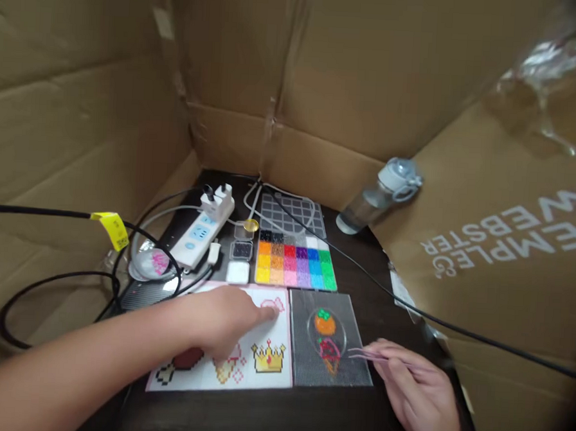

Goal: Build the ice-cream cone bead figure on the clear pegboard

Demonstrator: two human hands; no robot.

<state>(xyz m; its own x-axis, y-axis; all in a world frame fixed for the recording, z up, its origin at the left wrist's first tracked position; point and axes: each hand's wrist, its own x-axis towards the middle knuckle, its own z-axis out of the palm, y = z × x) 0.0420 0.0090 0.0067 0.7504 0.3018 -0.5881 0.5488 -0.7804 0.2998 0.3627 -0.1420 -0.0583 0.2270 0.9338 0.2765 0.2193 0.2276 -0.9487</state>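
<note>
My left hand [229,315] lies over the pattern sheet [260,384], its index finger stretched out to a pink candy picture near the top right. Nothing shows in that hand. On the sheet I see a crown picture [268,357] and an ice cream cone partly covered by my hand. Pink tweezers [381,357] are gripped in my right hand [416,396], their tips just over the right edge of the clear pegboard [304,358]. On the pegboard sit an orange fruit bead figure [325,323] with green leaves and a dark red and pink cone bead figure [329,356].
Behind the sheets stands a bead box [295,267] with many colours, its lid [292,214] behind it. A power strip [203,233] with cables is at left. A water bottle [378,198] leans at right. Cardboard walls [344,64] enclose the dark table.
</note>
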